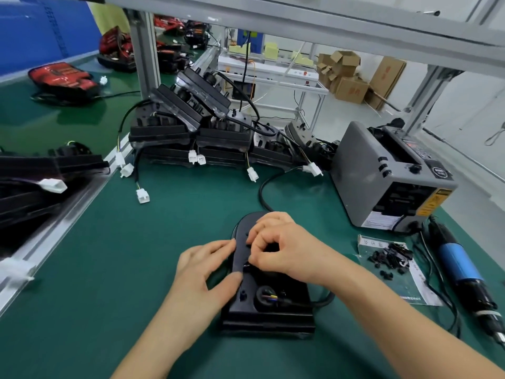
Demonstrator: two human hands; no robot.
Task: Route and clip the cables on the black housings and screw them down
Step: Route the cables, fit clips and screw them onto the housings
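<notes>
Running near to far, the black housing (246, 305) points its rounded end away.

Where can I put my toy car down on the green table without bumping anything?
The green mat is bare left of the left hand, up to the rail, and beyond the housing, up to the white plugs. The right is crowded: grey machine, clips, screwdriver.

Factory assembly line, green-matted workbench (109, 269) sitting under an aluminium frame (144, 50), black housings (164, 132) piling up, electric screwdriver (459, 263) lying beside a tape dispenser (363, 170), cartons (349, 88) standing behind.
</notes>
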